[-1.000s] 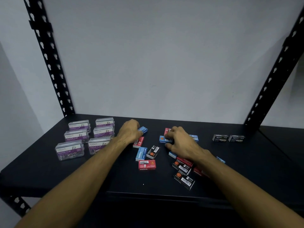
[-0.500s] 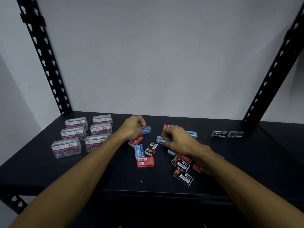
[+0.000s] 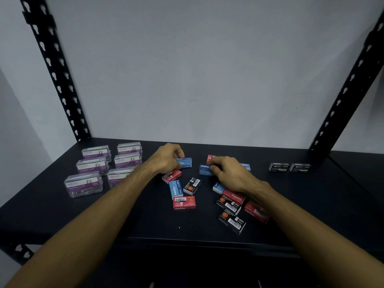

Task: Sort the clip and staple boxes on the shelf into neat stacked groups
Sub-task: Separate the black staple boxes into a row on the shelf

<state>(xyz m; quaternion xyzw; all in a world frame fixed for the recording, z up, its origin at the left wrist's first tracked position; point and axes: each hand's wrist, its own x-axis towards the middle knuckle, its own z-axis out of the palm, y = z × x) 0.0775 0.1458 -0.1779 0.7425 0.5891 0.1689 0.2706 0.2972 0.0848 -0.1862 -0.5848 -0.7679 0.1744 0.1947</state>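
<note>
Since half a sec ago little has moved: both my hands stay on the same blue boxes, w/ the one under my left hand nudged a bit further out to the right of my fingers. My left hand (image 3: 168, 157) is curled over a blue staple box (image 3: 184, 162) at the far middle of the shelf (image 3: 124, 221), fingers gripping its left end. My right hand (image 3: 228, 171) pinches a second blue box (image 3: 204, 169) just right of that; a red box (image 3: 211, 159) peeks out beyond my knuckles. Near my left wrist lies another red box (image 3: 172, 175), then a blue one (image 3: 175, 189), a black box (image 3: 192, 185) and a red one w/ barcode up (image 3: 184, 202), all loose and unsorted. More red and black boxes sit under my right forearm. Six clear paper clip boxes (image 3: 91, 166) stand in 2 tidy columns at left. Two black staple boxes (image 3: 289, 167) sit side by side at far right, well apart from the rest.
</note>
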